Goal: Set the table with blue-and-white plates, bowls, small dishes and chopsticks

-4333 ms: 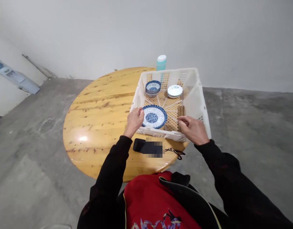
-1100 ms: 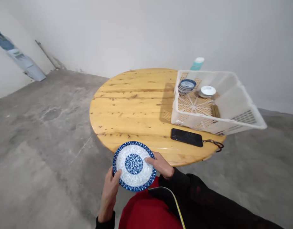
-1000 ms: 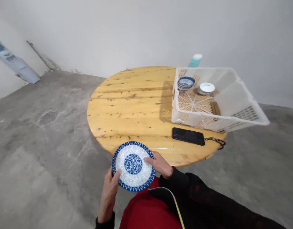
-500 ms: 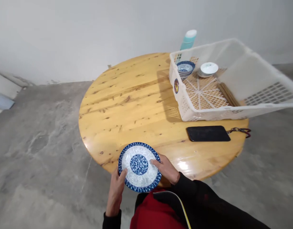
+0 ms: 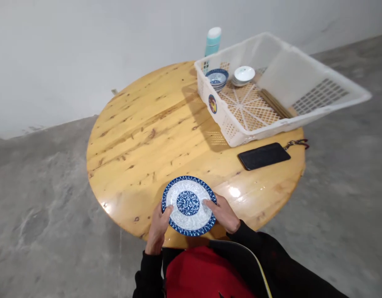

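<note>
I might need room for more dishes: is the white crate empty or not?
Not empty: the white crate holds blue-rimmed bowls, white bowls and brown sticks.

**Patterned plate [image 5: 188,203] held between two hands**

My left hand [image 5: 160,225] and right hand [image 5: 225,214] grip its opposite sides, thumbs on top. Beyond my right hand I see a black phone [image 5: 264,156], then a white basket [image 5: 230,131] containing blue-rimmed bowls [image 5: 217,78], white bowls [image 5: 243,75] and brown sticks [image 5: 275,103].
</note>
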{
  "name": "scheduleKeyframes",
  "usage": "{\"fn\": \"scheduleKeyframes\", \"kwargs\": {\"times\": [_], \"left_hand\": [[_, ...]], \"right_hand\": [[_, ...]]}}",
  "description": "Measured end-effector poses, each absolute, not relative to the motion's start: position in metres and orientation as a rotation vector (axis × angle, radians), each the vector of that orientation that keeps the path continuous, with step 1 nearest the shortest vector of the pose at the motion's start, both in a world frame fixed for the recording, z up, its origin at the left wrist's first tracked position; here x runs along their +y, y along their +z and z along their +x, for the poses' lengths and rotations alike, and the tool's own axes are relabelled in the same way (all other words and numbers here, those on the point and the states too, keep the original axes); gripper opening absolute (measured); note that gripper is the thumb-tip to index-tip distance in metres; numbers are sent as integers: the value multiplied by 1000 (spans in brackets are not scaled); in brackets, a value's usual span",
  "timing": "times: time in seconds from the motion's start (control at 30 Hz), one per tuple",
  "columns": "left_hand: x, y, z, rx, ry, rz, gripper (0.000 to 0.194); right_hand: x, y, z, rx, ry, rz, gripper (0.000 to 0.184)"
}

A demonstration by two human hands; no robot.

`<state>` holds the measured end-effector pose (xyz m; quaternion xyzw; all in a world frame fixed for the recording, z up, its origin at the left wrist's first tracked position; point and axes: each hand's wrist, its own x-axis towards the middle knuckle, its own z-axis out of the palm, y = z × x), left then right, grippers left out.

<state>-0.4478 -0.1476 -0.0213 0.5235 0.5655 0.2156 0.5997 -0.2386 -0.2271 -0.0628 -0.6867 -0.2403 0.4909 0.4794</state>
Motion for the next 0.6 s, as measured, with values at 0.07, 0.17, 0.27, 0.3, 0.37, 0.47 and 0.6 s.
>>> {"fn": "scheduleKeyframes", "kwargs": {"times": [0.07, 0.17, 0.27, 0.3, 0.37, 0.47, 0.6], "left_hand": [[-132, -27, -453, 1240, 442, 1223, 42], [-107, -33, -466, 1155, 367, 1235, 42], [-80, -34, -484, 1096, 311, 1268, 41], [-71, -34, -491, 1077, 296, 1280, 40], [-52, -35, -503, 1038, 273, 1308, 37], [-23, -39, -517, 979, 258, 1358, 34], [15, -48, -524, 993, 262, 1404, 37]], "right_hand": [[-225, -63, -249, -498, 1161, -1696, 38], [-219, -61, -272, -358, 1100, -1719, 40], [-210, -56, -305, -230, 1059, -1696, 40], [-205, -55, -317, -186, 1055, -1683, 40], [-195, -54, -340, -99, 1053, -1659, 38], [-175, -57, -365, -12, 1022, -1632, 35], [-140, -67, -377, -11, 960, -1631, 35]]}}
